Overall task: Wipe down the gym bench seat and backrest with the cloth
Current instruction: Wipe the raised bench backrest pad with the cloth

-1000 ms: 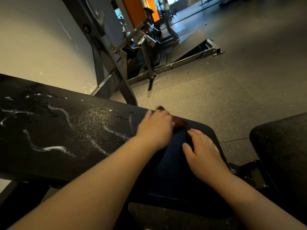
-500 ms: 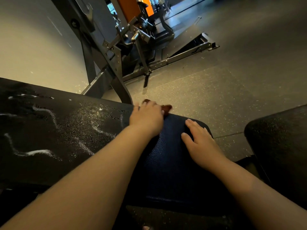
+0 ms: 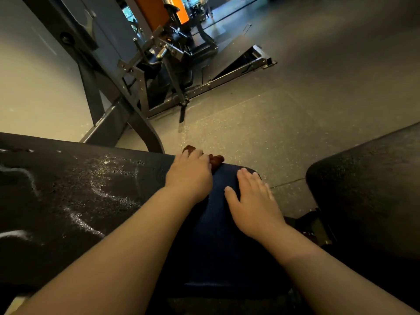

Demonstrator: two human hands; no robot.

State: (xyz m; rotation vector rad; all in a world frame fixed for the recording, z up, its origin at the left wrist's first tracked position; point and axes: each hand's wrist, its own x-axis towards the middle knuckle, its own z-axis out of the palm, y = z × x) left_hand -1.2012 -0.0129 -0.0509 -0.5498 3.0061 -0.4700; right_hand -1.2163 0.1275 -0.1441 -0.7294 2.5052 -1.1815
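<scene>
Cloth (image 3: 217, 159), brown and bunched, lies at the far edge of the long pad (image 3: 68, 201), near that pad's right end, and most of it is under the left hand (image 3: 189, 177). Only a lump of it shows past the fingertips and to their right. The left fingers are bent down over the cloth, close together, and clamp it against the pad's edge; the thumb is hidden.

The right hand (image 3: 252, 201) lies palm down on the same pad, just to the right of the left hand. Its fingers are straight and nearly together, the thumb is spread toward the left hand, and it holds nothing. Its fingertips reach close to the pad's rounded far corner. The hands do not touch; a strip of dark pad shows between them.

The left part of the long pad carries white streaks (image 3: 81, 221) and fine speckles. The part under and between the hands looks dark and smooth, with a bluish sheen.

A second pad (image 3: 363, 189) stands at the right, apart from the long one. In the gap between them, floor (image 3: 272, 121) and a dark bracket (image 3: 316, 226) show. Beyond the long pad stand a grey machine frame (image 3: 109, 92), a pale wall (image 3: 34, 76) at the left and an orange panel (image 3: 156, 10) at the top.
</scene>
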